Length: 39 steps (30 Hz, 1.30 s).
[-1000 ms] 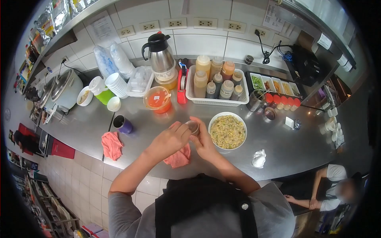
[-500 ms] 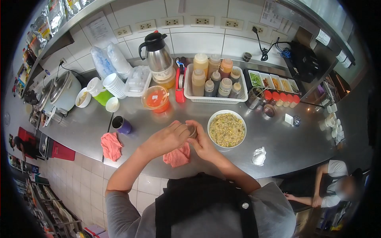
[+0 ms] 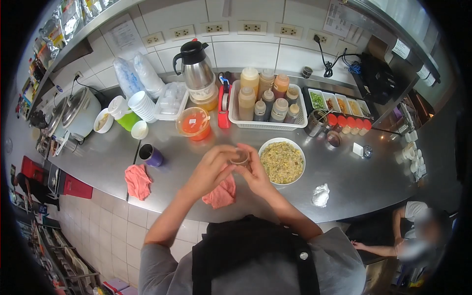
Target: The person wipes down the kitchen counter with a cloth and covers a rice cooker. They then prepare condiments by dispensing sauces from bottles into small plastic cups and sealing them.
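Both my hands are together over the counter, around a small brown-looking cup (image 3: 240,158) with a pale rim. My left hand (image 3: 212,168) has its fingers curled against the cup's near left side. On the other side, my right hand (image 3: 254,171) wraps the cup between thumb and fingers. Whether a lid sits on it is too small to tell. Below my wrists lies a crumpled pink cloth (image 3: 221,192). A white bowl (image 3: 303,169) full of fried rice (image 3: 282,162) stands just right of my right hand.
Behind are a white basket (image 3: 268,125) of sauce bottles, an orange tub (image 3: 193,124) and a steel thermos (image 3: 195,69). Leftward stand a purple cup (image 3: 151,155) and another pink cloth (image 3: 137,182). Crumpled white wrap (image 3: 321,195) lies right. A person (image 3: 413,231) is at lower right.
My left hand has shifted slightly, its fingers moving from over the cup to its near left side, so more of the cup shows. My right hand still holds it.
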Available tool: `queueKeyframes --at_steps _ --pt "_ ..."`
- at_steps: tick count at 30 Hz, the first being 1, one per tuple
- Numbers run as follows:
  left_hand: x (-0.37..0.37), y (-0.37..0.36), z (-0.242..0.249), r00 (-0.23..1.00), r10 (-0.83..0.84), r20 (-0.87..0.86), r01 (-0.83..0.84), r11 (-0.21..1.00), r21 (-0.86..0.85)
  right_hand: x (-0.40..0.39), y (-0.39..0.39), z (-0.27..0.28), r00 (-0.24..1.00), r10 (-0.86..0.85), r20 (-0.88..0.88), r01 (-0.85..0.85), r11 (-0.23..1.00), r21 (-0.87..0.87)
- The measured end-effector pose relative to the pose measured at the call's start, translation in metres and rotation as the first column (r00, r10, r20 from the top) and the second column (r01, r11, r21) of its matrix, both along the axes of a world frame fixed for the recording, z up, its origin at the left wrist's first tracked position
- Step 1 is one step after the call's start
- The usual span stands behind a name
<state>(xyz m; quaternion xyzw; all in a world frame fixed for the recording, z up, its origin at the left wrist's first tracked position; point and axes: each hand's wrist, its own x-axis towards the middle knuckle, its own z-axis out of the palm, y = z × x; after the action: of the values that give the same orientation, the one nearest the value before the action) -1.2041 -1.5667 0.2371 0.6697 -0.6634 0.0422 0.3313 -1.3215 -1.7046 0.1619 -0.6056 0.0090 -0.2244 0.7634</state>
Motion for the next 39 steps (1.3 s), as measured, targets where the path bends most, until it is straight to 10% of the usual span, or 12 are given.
queueKeyframes --at_steps 2,4,10,26,39 --pt "-0.007 -0.005 -0.027 0.977 0.077 -0.198 -0.095 0.992 -0.086 0.0 -0.002 0.004 0.999 0.033 0.033 -0.035 0.997 0.073" --pt "-0.014 -0.009 -0.051 0.697 -0.05 -0.715 -0.057 0.991 -0.125 0.002 -0.006 0.001 1.0 -0.027 0.011 0.028 0.995 -0.1" --pt "-0.034 -0.019 -0.052 0.085 -0.292 -0.953 -0.066 0.952 -0.297 -0.001 -0.006 0.035 0.918 -0.37 0.143 0.35 0.585 -0.732" --pt "-0.043 -0.021 -0.067 -0.189 -0.479 -0.858 -0.268 0.865 -0.424 -0.002 -0.012 0.068 0.956 -0.014 0.293 0.293 0.117 -0.949" --pt "-0.05 -0.025 -0.064 -0.062 -0.462 -0.885 -0.387 0.828 -0.406 0.005 0.0 0.07 0.968 -0.029 0.249 0.245 0.33 -0.912"
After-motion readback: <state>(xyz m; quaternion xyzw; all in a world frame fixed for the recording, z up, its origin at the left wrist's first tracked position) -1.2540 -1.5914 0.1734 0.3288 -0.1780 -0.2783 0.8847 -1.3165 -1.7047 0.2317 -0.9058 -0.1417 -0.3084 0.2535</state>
